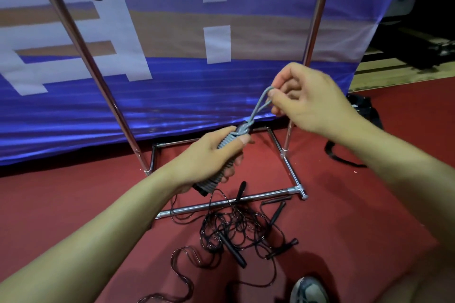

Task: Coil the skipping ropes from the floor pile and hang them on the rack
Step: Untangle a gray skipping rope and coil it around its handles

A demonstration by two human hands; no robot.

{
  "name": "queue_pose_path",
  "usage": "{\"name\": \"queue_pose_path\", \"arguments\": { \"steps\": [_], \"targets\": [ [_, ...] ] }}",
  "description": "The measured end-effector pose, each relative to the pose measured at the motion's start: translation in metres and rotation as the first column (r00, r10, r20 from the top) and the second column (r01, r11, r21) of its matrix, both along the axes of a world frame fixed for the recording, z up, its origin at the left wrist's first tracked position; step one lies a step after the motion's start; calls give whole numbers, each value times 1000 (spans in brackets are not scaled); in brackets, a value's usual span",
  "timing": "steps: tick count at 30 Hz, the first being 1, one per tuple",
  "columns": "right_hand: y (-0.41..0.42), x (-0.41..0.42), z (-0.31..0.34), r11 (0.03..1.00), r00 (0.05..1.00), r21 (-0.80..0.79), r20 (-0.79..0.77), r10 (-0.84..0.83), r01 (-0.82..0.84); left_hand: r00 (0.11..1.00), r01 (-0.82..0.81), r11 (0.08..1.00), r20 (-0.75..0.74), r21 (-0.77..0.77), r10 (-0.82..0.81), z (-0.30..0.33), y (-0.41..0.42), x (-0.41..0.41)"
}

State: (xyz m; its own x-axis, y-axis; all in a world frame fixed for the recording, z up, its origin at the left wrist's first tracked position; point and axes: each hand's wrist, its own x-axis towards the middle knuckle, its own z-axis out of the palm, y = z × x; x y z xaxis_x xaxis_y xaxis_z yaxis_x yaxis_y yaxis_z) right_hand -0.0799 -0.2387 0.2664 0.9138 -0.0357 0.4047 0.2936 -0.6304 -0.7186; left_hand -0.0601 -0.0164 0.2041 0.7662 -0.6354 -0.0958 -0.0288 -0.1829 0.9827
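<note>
Head view: left hand [209, 155] grips grey rope bundle [227, 152], long axis running up-right; right hand [307, 103] pinches its loop [262, 103] just above, nearer the rack upright [314, 24].

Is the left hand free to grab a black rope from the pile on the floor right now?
Probably not: the left hand grips the grey coiled rope, whose loop the right hand pinches. The black ropes lie uncovered below.
</note>
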Motion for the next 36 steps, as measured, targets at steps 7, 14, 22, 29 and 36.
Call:
{"name": "queue_pose_path", "arguments": {
  "steps": [7, 14, 22, 29, 36],
  "targets": [
    [14, 10, 35, 767, 982, 640, -110, 151, -46, 998, -54, 994, 19, -95, 56, 30, 8, 10],
    [20, 32, 91, 732, 957, 639, 21, 290, -236, 987, -87, 995, 129, -43, 92, 88, 10, 25],
    [22, 71, 232, 976, 971, 139, 196, 137, -165, 771, -285, 952, 565, -107, 294, 189, -18, 49],
    [26, 121, 326, 995, 940, 94, 340, 11, -46, 760, -296, 931, 538, -215, 366, 266, -36, 96],
    [21, 154, 345, 998, 954, -3, 293, -59, 62, 787, -277, 959, 586, 56, 193, 300, -24, 142]
  ]
}}
